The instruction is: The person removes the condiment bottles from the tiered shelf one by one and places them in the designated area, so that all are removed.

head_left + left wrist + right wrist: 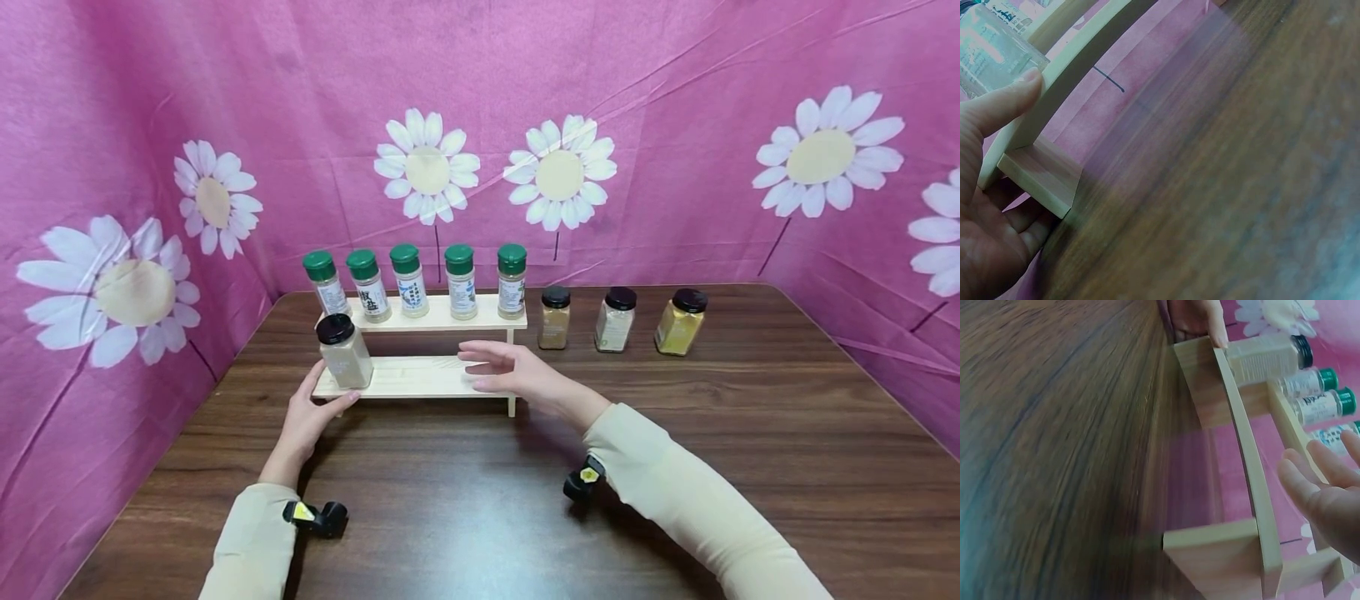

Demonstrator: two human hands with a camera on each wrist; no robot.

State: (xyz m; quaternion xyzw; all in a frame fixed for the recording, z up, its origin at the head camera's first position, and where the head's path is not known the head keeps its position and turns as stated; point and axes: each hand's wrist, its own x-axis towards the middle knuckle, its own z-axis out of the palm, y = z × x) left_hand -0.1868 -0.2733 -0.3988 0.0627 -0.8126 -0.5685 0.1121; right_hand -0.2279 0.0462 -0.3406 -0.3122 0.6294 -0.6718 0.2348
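A two-tier pale wooden spice rack stands on the table. My left hand grips its lower left end; in the left wrist view the thumb lies on the board's edge and the other fingers go behind the leg. Beside that hand, a square black-lidded spice jar with pale contents stands on the lower tier. Over the lower tier's right end hovers my right hand, fingers extended and holding nothing. Several green-capped shaker bottles line the upper tier.
Right of the rack, three black-lidded jars stand on the dark wooden table: a brown one, a pale one and a yellow one. A pink flowered cloth hangs behind and at both sides.
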